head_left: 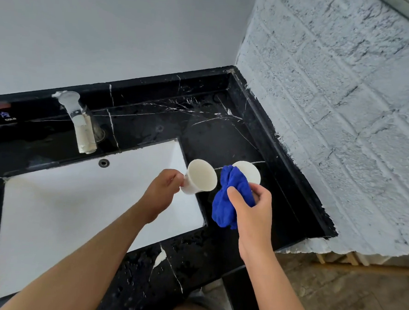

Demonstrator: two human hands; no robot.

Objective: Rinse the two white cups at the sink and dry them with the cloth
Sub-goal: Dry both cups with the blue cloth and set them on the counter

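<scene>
I note the left hand (167, 186) gripping one white cup (201, 177) by its base, fingers curled round it, mouth tilted away, above the right edge of the sink (75, 207). The right hand (252, 205) is clenched on the blue cloth (229, 194); the second cup (250, 173) stands on the black counter (223, 137) just behind it. Risk, in my judgement: the wet counter and cup invite slipping, and the trailing cloth could knock the standing cup over.
</scene>
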